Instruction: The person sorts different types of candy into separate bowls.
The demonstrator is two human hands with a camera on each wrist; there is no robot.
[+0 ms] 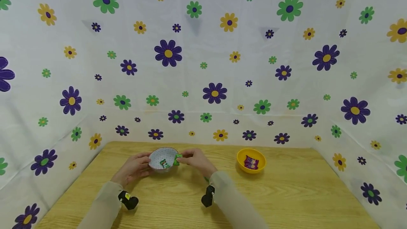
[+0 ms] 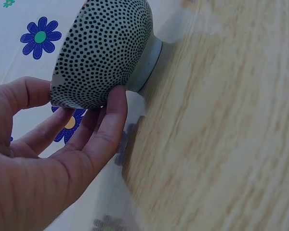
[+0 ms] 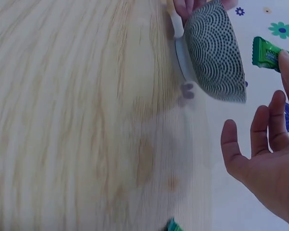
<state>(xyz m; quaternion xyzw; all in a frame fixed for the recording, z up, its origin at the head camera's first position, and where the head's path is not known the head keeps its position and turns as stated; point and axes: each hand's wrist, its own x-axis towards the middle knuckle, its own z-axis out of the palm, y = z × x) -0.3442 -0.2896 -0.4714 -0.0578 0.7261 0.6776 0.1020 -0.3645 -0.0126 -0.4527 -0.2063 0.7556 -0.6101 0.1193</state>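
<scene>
A dotted bowl (image 1: 163, 169) stands on the table, with a green candy wrapper (image 1: 164, 163) inside it. My left hand (image 1: 135, 168) holds the bowl's left side. In the left wrist view, the thumb lies at the rim and the fingers (image 2: 116, 103) touch the dotted outer wall. Between thumb and fingertip, my right hand (image 1: 198, 161) pinches a green wrapped candy (image 3: 267, 53) at the bowl's right rim. Its other fingers (image 3: 260, 127) are spread apart. Partly hidden by the right wrist, another green wrapped candy (image 3: 173, 225) lies on the table.
To the right, a yellow bowl (image 1: 251, 169) holds purple-red wrapped candy (image 1: 251, 162). Both bowls stand on the wood-grain table (image 1: 295, 193), toward its back edge. A white flowered cloth (image 1: 203, 77) hangs behind and along the sides.
</scene>
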